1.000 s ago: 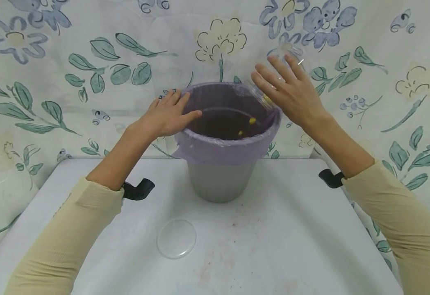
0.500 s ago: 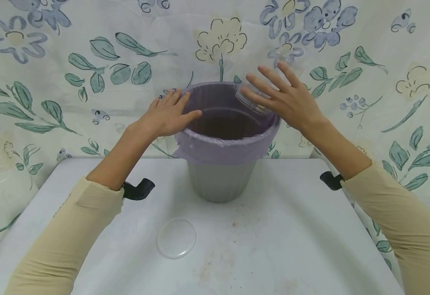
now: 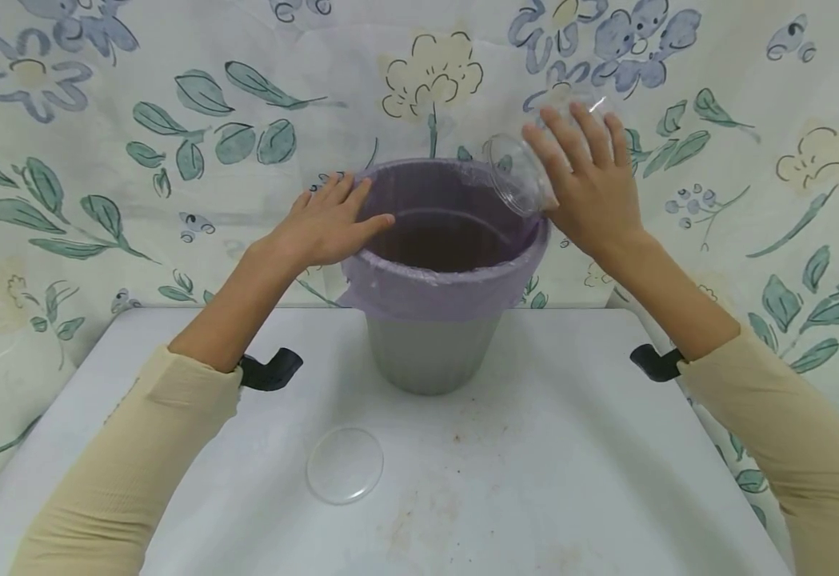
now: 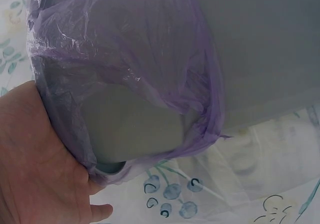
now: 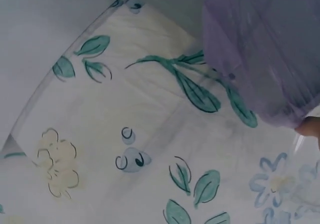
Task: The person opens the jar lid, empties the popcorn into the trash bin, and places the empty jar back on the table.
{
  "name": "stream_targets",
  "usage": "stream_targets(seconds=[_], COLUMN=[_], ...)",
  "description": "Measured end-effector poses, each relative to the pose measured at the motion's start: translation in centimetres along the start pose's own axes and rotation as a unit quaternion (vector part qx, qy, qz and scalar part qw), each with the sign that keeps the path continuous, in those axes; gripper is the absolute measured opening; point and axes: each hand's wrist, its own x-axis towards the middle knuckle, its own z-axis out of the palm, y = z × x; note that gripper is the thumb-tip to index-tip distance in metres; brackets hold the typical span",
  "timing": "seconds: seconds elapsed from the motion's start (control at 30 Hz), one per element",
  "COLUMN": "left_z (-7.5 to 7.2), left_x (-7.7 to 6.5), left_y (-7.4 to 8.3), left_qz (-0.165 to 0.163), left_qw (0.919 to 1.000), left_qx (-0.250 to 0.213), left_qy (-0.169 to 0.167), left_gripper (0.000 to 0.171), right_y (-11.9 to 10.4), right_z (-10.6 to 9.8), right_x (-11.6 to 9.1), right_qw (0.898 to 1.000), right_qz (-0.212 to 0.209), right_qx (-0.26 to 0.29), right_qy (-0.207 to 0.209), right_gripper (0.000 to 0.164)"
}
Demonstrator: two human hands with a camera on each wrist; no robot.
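Note:
A grey bin [image 3: 429, 360] with a purple bin liner [image 3: 437, 296] folded over its rim stands upright at the table's back edge. My left hand [image 3: 329, 228] rests on the left of the rim, fingers extended; the left wrist view shows the palm [image 4: 40, 159] against the lined edge. Over the right of the rim my right hand [image 3: 592, 184] holds a clear plastic jar [image 3: 516, 176], tipped sideways with its mouth facing left above the bin. The right thumb is hidden in the head view. Only a fingertip [image 5: 310, 127] shows in the right wrist view.
A clear round lid [image 3: 345, 466] lies on the white table [image 3: 570, 480], in front of the bin and slightly left. Brownish specks and smudges [image 3: 422, 516] mark the tabletop. A floral cloth [image 3: 261, 48] hangs close behind the bin.
Yellow bits fell from the jar into the bin one second ago; none are falling now. The jar's mouth dipped lower, then rose and turned left. My left hand stayed put.

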Motion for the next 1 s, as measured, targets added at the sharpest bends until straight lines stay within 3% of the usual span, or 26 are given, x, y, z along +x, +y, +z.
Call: stream_targets(seconds=[0.1,0.2,0.27,0.33,0.43,0.63,0.73,0.8,1.0], left_z=[0.0,0.0,0.1,0.1,0.1,0.0,0.0,0.0,0.0], left_x=[0.0,0.0,0.0,0.0,0.0,-0.1,-0.2,-0.1,-0.1], left_y=[0.0,-0.1,-0.1,-0.1,0.0,0.1,0.2,0.2,0.1], left_qz=[0.0,-0.001,-0.002,-0.003,-0.004,-0.008,-0.01,-0.01,-0.007], left_qw=[1.0,1.0,1.0,1.0,1.0,0.9999,0.9999,0.9999,0.9999], left_qx=[-0.001,-0.001,0.0,0.003,0.005,0.008,0.01,0.013,0.016], left_qy=[0.001,0.001,0.001,0.0,0.0,0.003,0.003,0.003,0.002], left_gripper=[0.082,0.082,0.082,0.083,0.084,0.084,0.085,0.085,0.084], right_y=[0.5,0.7,0.7,0.6,0.1,-1.6,-2.6,-3.2,-4.8], right_z=[-0.5,-1.2,-1.9,-2.5,-3.5,-4.9,-5.5,-5.8,-6.6], right_x=[-0.9,-2.0,-3.1,-4.3,-6.4,-10.5,-12.2,-13.3,-16.1], right_qw=[0.994,0.972,0.945,0.91,0.862,0.792,0.766,0.754,0.735], right_qz=[0.09,0.197,0.274,0.34,0.406,0.481,0.499,0.503,0.505], right_qx=[0.06,0.13,0.177,0.23,0.292,0.346,0.367,0.379,0.402], right_qy=[0.008,-0.015,-0.038,-0.057,-0.08,-0.144,-0.173,-0.186,-0.208], right_gripper=[0.097,0.098,0.102,0.105,0.111,0.113,0.112,0.112,0.112])
